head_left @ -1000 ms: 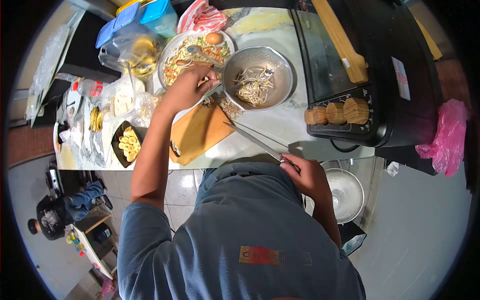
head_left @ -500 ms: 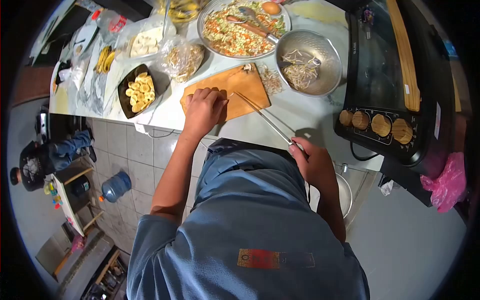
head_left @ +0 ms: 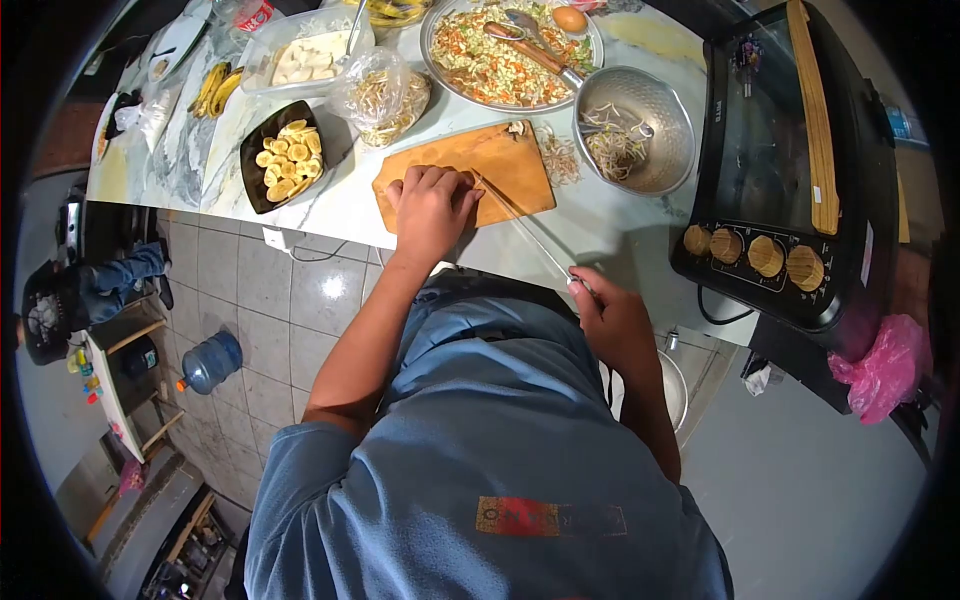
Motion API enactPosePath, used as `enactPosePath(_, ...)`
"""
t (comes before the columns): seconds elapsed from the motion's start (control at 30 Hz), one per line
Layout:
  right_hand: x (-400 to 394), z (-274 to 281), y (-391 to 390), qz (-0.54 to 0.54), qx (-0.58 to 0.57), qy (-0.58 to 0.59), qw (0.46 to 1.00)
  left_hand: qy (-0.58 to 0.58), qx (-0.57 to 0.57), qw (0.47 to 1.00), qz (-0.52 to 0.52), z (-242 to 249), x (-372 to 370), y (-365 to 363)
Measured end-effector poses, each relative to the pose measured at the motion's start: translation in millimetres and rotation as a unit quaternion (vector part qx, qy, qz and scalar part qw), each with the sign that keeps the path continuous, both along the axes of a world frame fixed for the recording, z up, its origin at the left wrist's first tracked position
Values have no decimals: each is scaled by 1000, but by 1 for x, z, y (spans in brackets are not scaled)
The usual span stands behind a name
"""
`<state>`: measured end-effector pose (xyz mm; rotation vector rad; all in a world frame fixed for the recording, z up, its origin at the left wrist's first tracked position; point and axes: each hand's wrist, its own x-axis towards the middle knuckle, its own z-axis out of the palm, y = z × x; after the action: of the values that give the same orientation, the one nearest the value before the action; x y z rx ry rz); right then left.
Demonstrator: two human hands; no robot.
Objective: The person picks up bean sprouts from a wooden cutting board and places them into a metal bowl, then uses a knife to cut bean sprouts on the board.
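My left hand (head_left: 430, 212) rests on the wooden cutting board (head_left: 500, 150), its fingers curled and pressed together. Whatever lies under those fingertips is hidden. In my right hand (head_left: 606, 316) is the handle of a long thin knife (head_left: 530, 228). The blade slants across the board's front edge, and its tip lies beside my left fingertips. A small piece of mushroom-like food (head_left: 517, 129) sits at the board's far right corner. Thin bean sprout scraps (head_left: 558, 157) lie on the counter just right of the board.
Around the board stand a black bowl of banana slices (head_left: 262, 135), a bag of sprouts (head_left: 385, 103), a tofu tub (head_left: 262, 75), a tray of chopped vegetables (head_left: 470, 60) with an egg (head_left: 570, 19), and a metal bowl of sprouts (head_left: 672, 130). A black oven (head_left: 760, 170) is at right.
My right hand has shifted left with the knife, bringing the blade closer to my left fingers. My left hand stays curled on the board. The camera view has shifted slightly.
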<state>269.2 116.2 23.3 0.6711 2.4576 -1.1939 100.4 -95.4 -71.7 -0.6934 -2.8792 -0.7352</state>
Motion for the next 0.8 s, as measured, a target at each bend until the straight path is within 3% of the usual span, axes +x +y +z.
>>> enactPosePath(0.23, -3, 8, 1, -6, -4, -29, 1000, 38, 49, 998, 3, -6, 0, 1)
enactPosePath(0.8, -10, 17, 5, 23, 34, -25, 999, 40, 45, 998, 16, -10, 1, 3)
